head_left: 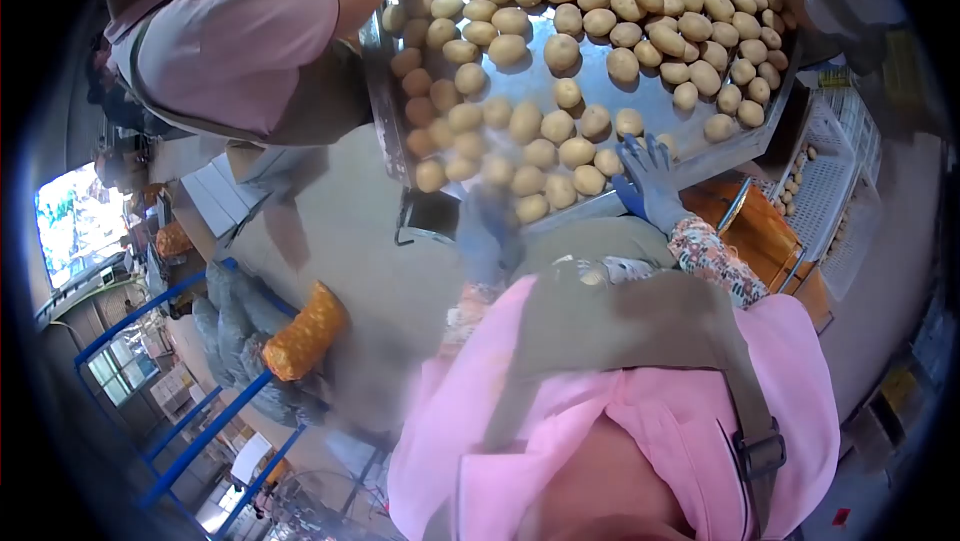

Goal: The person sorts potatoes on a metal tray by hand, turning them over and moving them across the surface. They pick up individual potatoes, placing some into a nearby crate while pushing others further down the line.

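Many potatoes (562,53) lie on a metal sorting table (640,101) in front of me. My right hand (650,181), in a grey-blue glove, rests at the near edge of this table. Its fingers are spread beside the closest potatoes, and no potato is seen in its grasp. Smeared by motion and a hazy patch, my left hand (487,231), also gloved, is at the near left edge by a cluster of potatoes. Its fingers cannot be made out, nor whether it holds anything.
A co-worker in a pink top (230,51) reaches over the table's left side. White plastic crates (835,161) with some potatoes stand on the right, near an orange bag on a metal frame (745,231). At lower left, a filled orange net sack (305,333) lies by a blue metal frame (215,431).
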Demonstrator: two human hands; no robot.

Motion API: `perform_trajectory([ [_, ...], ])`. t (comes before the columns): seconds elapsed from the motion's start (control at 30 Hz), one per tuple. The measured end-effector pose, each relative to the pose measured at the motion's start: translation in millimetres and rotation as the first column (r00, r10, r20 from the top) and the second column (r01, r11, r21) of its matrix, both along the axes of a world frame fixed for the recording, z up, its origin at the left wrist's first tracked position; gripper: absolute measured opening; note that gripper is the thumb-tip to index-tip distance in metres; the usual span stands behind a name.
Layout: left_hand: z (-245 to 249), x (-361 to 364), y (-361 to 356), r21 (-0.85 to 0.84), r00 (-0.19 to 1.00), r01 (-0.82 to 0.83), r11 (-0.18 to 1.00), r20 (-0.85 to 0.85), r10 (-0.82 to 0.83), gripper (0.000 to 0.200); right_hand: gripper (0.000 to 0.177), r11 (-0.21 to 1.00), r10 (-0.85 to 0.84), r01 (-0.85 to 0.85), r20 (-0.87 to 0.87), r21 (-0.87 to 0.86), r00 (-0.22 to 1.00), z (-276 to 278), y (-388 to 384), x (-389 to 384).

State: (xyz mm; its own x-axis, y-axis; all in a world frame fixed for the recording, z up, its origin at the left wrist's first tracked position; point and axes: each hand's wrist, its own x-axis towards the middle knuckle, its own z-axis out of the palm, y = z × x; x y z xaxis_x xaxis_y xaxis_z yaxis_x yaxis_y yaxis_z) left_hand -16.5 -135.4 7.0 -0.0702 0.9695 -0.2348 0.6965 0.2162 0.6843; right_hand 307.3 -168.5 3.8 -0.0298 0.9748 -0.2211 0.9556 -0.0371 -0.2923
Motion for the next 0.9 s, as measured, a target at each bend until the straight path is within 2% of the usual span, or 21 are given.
perform_trajectory([
  [0.03, 0.7, -4.9, 16.2, 0.058, 0.994, -0.043, 0.997, 0.1, 0.037, 0.04, 0.06, 1.0, -0.009, 0.009, 0.001, 0.001, 1.0, -0.6, -2.5, -2.7],
  [0.1, 48.6, 18.9, 71.2, 0.109, 0.98, -0.022, 0.994, 0.198, 0.0, 0.042, 0.059, 0.999, -0.049, 0.048, 0.046, 0.023, 0.998, -2.7, -4.2, -5.6],
  [0.17, 32.4, 32.0, 138.4, 0.258, 0.978, 0.149, 0.955, 0.105, -0.181, 0.048, 0.059, 0.996, -0.081, 0.08, 0.041, 0.035, 0.996, -5.1, -1.4, -12.7],
  [0.23, 17.1, 58.8, 198.1, 0.335, 0.95, 0.27, 0.903, -0.246, -0.193, 0.065, 0.06, 0.993, -0.108, 0.103, 0.099, 0.054, 0.989, -10.7, 1.0, -19.4],
  [0.3, 16.5, 84.7, 237.3, 0.133, 0.934, 0.262, 0.956, -0.283, -0.217, 0.085, 0.061, 0.991, -0.133, 0.132, 0.083, 0.019, 0.988, -6.2, 5.0, -24.0],
  [0.33, -12.1, 89.5, 254.3, 0.1, 0.895, 0.229, 0.968, -0.413, -0.169, 0.098, 0.061, 0.991, -0.137, 0.136, 0.067, 0.013, 0.988, -7.3, 5.1, -25.0],
  [0.37, 17.2, 94.2, 263.0, -0.043, 0.771, 0.321, 0.946, -0.569, -0.287, 0.084, 0.061, 0.989, -0.146, 0.146, 0.055, 0.004, 0.988, -7.2, 3.2, -25.1],
  [0.43, 24.3, 105.5, 260.5, 0.076, 0.82, 0.256, 0.964, -0.546, -0.175, 0.081, 0.061, 0.984, -0.177, 0.178, 0.081, -0.003, 0.981, -6.3, 3.3, -23.8],
  [0.5, 23.2, 99.9, 272.2, 0.04, 0.8, 0.247, 0.968, -0.573, -0.18, 0.07, 0.062, 0.99, -0.14, 0.141, 0.055, -0.013, 0.989, -1.2, 2.4, -24.2],
  [0.57, -70.9, 71.9, 324.3, 0.176, 0.91, 0.122, 0.977, -0.413, -0.039, 0.054, 0.061, 0.985, -0.171, 0.172, 0.067, -0.007, 0.983, 2.1, 2.3, -27.6],
  [0.63, -24.6, 73.8, 331.3, 0.013, 0.85, 0.313, 0.95, -0.451, -0.273, 0.041, 0.06, 0.987, -0.155, 0.157, 0.085, -0.022, 0.984, 5.1, 3.6, -28.6],
  [0.67, 1.4, 81.3, 323.9, -0.03, 0.704, 0.453, 0.891, -0.601, -0.378, 0.035, 0.06, 0.989, -0.147, 0.144, 0.095, 0.034, 0.985, -1.0, 1.6, -28.6],
  [0.7, -8.9, 72.0, 335.1, -0.088, 0.609, 0.547, 0.832, -0.64, -0.468, 0.034, 0.06, 0.987, -0.163, 0.159, 0.105, 0.037, 0.981, -4.6, 0.3, -29.0],
  [0.77, -34.8, 52.2, 343.8, -0.066, 0.516, 0.692, 0.719, -0.652, -0.556, 0.034, 0.059, 0.983, -0.167, 0.162, 0.059, 0.086, 0.984, -10.5, -2.7, -31.1],
  [0.8, -23.8, 55.9, 329.2, -0.062, 0.514, 0.697, 0.715, -0.652, -0.558, 0.034, 0.059, 0.98, -0.164, 0.157, 0.047, 0.125, 0.985, -11.0, -3.7, -30.8],
  [0.83, -13.8, 56.5, 307.3, -0.059, 0.651, 0.698, 0.713, -0.36, -0.668, 0.033, 0.059, 0.978, -0.168, 0.161, 0.046, 0.13, 0.985, -11.2, -4.7, -29.5],
  [0.87, -3.4, 59.1, 287.6, -0.059, 0.712, 0.699, 0.712, -0.029, -0.702, 0.033, 0.062, 0.982, -0.167, 0.166, 0.01, 0.087, 0.986, -10.5, -4.7, -29.1],
  [0.9, -16.3, 59.4, 270.9, 0.122, 0.574, 0.759, 0.639, -0.589, -0.569, 0.034, 0.066, 0.985, -0.165, 0.166, -0.026, 0.047, 0.986, -9.3, -4.2, -28.0],
])
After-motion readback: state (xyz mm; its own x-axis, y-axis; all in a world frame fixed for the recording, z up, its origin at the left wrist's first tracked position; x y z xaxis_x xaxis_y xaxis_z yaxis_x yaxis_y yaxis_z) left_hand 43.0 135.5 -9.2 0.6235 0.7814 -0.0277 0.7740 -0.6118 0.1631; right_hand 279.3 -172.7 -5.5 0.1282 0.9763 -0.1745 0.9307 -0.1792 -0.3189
